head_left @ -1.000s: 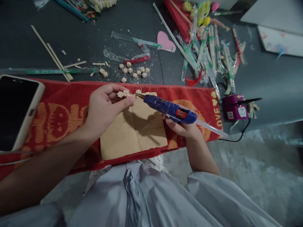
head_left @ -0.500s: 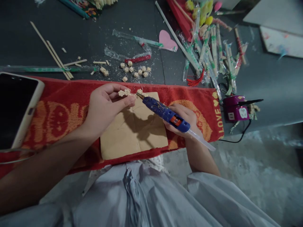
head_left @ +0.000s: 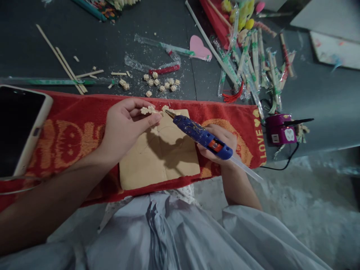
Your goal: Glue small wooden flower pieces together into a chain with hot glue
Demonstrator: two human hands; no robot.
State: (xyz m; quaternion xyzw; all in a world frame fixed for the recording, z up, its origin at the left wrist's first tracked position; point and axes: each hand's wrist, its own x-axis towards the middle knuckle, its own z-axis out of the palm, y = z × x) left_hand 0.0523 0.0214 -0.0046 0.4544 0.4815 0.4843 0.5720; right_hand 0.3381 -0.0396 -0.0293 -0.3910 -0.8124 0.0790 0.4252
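Observation:
Between the thumb and fingers of my left hand (head_left: 128,122) is a small string of pale flower-shaped pieces (head_left: 147,110), partly covered by the fingertips. My right hand (head_left: 221,140) is wrapped round a blue glue gun (head_left: 197,131), with a clear glue stick (head_left: 246,168) poking out of its back end. The metal nozzle (head_left: 170,114) points at the right end of the pale pieces; whether it touches them I cannot tell. Beneath both hands lies a tan board (head_left: 157,165) with faint drawn curves, on a red towel (head_left: 109,183).
Several loose pale pieces (head_left: 167,85) and crumbs lie beyond the towel. A phone (head_left: 22,129) rests at the left, near thin sticks (head_left: 60,62). Wrapped stick bundles (head_left: 254,56), a pink paper heart (head_left: 199,48) and a purple box with a black cord (head_left: 281,129) are at the right.
The glue gun has shifted slightly right and toward me, its nozzle sliding along the pale pieces. My left hand has barely moved and keeps its pinch.

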